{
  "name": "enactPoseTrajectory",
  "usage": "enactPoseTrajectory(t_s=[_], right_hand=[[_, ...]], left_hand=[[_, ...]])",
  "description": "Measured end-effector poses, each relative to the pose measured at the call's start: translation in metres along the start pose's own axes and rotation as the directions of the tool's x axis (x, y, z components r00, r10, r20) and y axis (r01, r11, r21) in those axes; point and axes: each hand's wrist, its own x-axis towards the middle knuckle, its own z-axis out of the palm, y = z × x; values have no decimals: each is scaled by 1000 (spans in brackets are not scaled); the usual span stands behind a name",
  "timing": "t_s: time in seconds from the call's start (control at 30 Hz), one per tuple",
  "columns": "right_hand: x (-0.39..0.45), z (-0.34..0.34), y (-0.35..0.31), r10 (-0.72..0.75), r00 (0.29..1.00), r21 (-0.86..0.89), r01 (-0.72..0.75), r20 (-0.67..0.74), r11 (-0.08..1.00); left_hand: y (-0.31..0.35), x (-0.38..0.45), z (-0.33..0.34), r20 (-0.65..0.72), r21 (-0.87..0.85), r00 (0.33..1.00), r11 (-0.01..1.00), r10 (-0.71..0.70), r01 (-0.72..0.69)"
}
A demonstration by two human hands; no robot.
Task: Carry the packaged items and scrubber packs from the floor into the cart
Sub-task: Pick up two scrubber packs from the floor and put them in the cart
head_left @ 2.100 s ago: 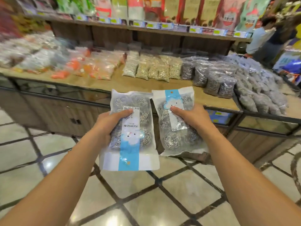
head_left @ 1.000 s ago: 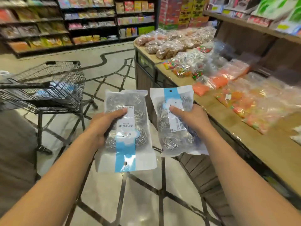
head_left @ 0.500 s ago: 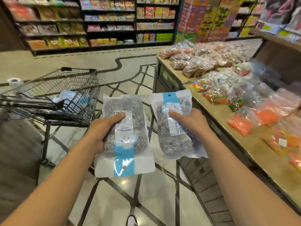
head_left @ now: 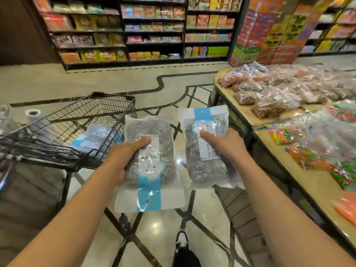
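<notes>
Swung further left since half a second ago: cart [head_left: 90,120] now larger and nearer, shelves square ahead, table [head_left: 316,180] slid off right. Left hand [head_left: 123,157] clamped on left pack [head_left: 150,162], thumb across the label, fingers hidden behind; right hand [head_left: 223,145] clamped likewise on right pack [head_left: 206,149]. Held flat, faces up, side by side but apart, probably to keep the slippery film from folding and to free each for its own drop. Glossy clear plastic with blue stripe, lumpy with coiled steel-wool balls. Black wire basket, open mesh, just left of the left pack, one blue-white bag [head_left: 94,139] already inside. Both packs short of the rim, over glossy tiled floor [head_left: 204,212].
</notes>
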Motion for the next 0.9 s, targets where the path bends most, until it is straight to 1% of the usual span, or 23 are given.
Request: enactPoseTrajectory(t_s=[0.17, 0.27, 0.43, 0.53, 0.67, 0.73, 0.9], right_hand=[[92, 36, -19, -34, 997, 3, 34, 64, 999], [147, 54, -36, -26, 995, -25, 28, 101, 999], [223, 92, -68, -45, 975, -10, 48, 217, 999], [257, 128, -84, -41, 957, -19, 49, 287, 999], [291, 182, -107, -48, 942, -62, 73, 332, 995], [306, 211, -118, -63, 926, -73, 96, 372, 993], [340, 286, -143, -69, 907, -110, 125, 416, 986]], left_hand=[[32, 73, -1, -67, -20, 998, 1000, 0, -2], [53, 114, -4, -124, -37, 992, 999, -11, 7], [78, 166, -20, -211, -104, 977, 995, -20, -2], [86, 193, -40, -247, -139, 968, 990, -46, 12], [98, 229, -70, -329, -184, 943, 983, -53, -9], [102, 246, -84, -361, -196, 931, 981, -60, -13], [108, 291, -134, -430, -260, 898, 965, -95, -23]])
